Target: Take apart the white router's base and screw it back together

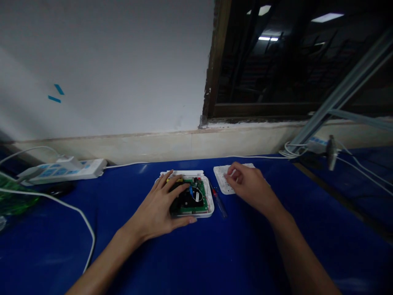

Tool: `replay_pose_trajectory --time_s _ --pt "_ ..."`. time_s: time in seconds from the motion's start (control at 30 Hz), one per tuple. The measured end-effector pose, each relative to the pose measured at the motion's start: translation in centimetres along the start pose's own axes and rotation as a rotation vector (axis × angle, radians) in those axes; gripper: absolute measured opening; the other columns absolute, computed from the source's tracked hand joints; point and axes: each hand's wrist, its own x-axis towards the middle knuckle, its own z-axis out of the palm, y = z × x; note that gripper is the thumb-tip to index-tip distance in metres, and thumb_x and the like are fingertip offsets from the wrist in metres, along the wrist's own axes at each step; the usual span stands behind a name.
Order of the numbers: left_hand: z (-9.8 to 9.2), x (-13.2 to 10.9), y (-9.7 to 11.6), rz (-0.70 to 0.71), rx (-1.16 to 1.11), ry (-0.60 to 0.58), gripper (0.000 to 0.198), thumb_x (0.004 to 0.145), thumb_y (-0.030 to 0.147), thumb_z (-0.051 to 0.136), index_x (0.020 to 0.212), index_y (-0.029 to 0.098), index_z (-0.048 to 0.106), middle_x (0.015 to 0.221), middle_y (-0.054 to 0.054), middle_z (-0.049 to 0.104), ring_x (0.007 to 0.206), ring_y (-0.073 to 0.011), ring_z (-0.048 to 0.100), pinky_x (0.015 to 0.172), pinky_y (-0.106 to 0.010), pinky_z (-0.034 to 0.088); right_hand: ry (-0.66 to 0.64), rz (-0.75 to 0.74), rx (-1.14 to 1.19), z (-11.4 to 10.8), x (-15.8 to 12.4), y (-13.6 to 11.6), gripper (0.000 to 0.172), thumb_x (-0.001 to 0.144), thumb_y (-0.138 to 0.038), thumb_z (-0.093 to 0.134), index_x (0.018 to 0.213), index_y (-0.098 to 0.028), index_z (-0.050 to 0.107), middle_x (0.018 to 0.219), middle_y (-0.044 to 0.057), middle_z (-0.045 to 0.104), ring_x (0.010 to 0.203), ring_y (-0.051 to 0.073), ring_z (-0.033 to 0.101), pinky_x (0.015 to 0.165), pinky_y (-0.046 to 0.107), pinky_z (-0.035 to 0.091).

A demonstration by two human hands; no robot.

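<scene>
An open white plastic housing [209, 206] lies on the blue table cover [123, 246], holding a green circuit board [201, 194] with a round black part [192, 198]. My left hand [162, 205] spreads over the board and housing, its thumb reaching the near rim. My right hand [250, 188] curls onto a white vented cover [222, 180], which lies flat to the right of the housing. Between them, close to the housing, lies a small screwdriver [219, 203] with a clear blue handle and red mark.
A white power strip [61, 172] lies at the back left, with white cables running along the table. Green plastic [15, 200] sits at the left edge. A bundle of white cables [291, 150] and a slanted metal rail [344, 90] stand at the back right, before a wall and dark window.
</scene>
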Motion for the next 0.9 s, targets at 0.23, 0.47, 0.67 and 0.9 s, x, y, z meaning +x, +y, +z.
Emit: replay_pose_trajectory --time_s 0.23,0.47,0.67,0.9 --pt "0.6 -1.4 -0.4 0.031 0.028 0.035 0.075 0.085 0.068 0.067 0.147 0.029 0.051 0.159 -0.011 0.041 0.15 -0.0422 0.027 0.119 -0.069 0.025 -0.25 -0.099 -0.171 2.2 -1.6 -2.3 0.018 0.08 -0.027 0.071 0.078 -0.023 0.054 0.073 0.002 0.065 0.067 0.019 0.058 0.059 0.028 0.034" --pt "-0.5 -2.0 0.1 0.091 -0.043 0.013 0.042 0.094 0.054 0.063 0.124 0.026 0.068 0.155 -0.009 0.047 0.15 -0.0357 0.029 0.122 -0.064 0.024 -0.308 -0.112 -0.035 2.6 -1.4 -2.1 0.016 0.074 -0.015 0.067 0.075 -0.023 0.053 0.068 -0.001 0.065 0.061 0.016 0.058 0.054 0.026 0.032" --pt "-0.9 -2.4 -0.6 0.082 -0.136 0.114 0.028 0.1 0.037 0.059 0.122 0.023 0.068 0.143 -0.009 0.057 0.144 -0.0287 0.038 0.119 -0.054 0.037 -0.286 -0.087 0.176 2.1 -1.0 -2.3 0.016 0.076 -0.017 0.066 0.073 -0.024 0.051 0.061 -0.004 0.062 0.055 0.014 0.059 0.05 0.024 0.039" --pt "0.2 -2.3 -1.0 -0.013 -0.127 0.244 0.031 0.102 0.028 0.054 0.13 0.022 0.065 0.134 -0.008 0.064 0.138 -0.0296 0.043 0.116 -0.056 0.04 -0.169 -0.067 0.54 2.5 -0.8 -3.7 0.022 0.081 -0.034 0.076 0.095 -0.023 0.063 0.074 -0.001 0.069 0.062 0.016 0.069 0.057 0.027 0.055"
